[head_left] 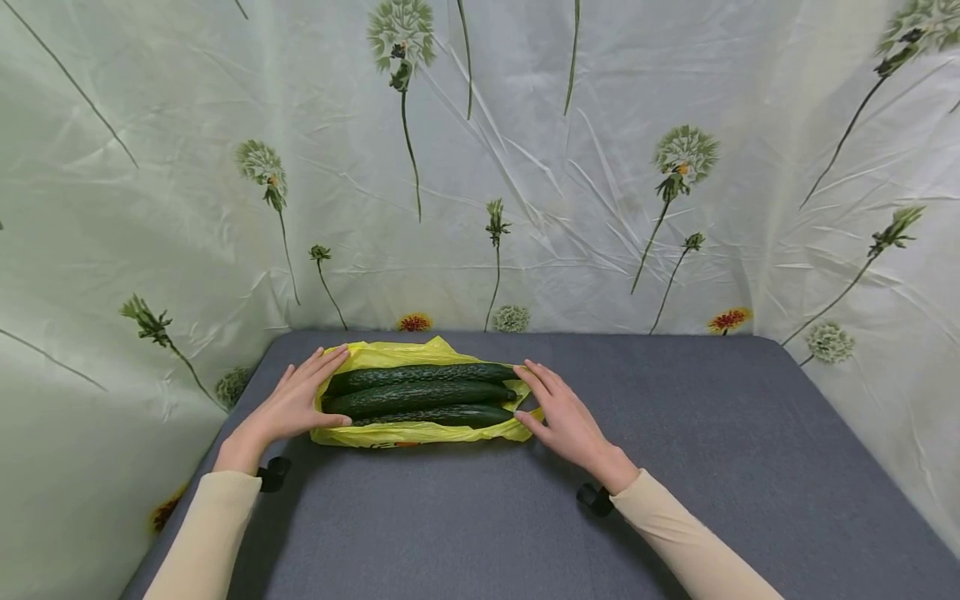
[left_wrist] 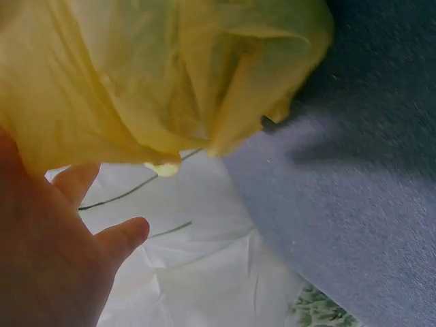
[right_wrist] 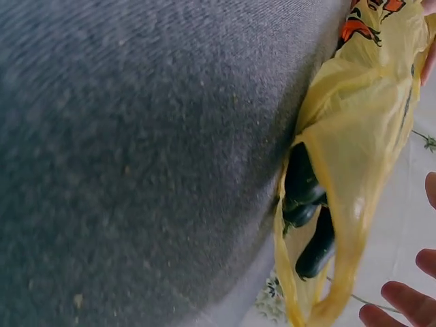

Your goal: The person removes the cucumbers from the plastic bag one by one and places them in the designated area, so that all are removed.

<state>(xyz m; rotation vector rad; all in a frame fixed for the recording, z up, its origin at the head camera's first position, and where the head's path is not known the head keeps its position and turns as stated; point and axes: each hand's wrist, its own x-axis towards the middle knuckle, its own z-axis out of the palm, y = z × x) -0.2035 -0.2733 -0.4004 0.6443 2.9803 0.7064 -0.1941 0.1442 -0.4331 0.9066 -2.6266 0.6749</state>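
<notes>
Several long dark green cucumbers (head_left: 427,397) lie side by side in a yellow plastic bag (head_left: 442,432), whose top gapes open. My left hand (head_left: 296,402) is at the bag's left end, fingers along the rim and thumb at the front corner. In the left wrist view its fingers (left_wrist: 122,238) are spread beside the bag (left_wrist: 157,75). At the other end is my right hand (head_left: 566,421), with its fingers extended near the cucumber tips. The right wrist view shows the cucumbers (right_wrist: 303,177) through the bag's open end, with loosely spread fingers (right_wrist: 409,303) next to it.
A dark grey table (head_left: 465,525) bears the bag near its far edge. Pale fabric with a dandelion print (head_left: 555,183) hangs behind the table and on both sides. Dark wrist straps (head_left: 274,473) sit at both cuffs.
</notes>
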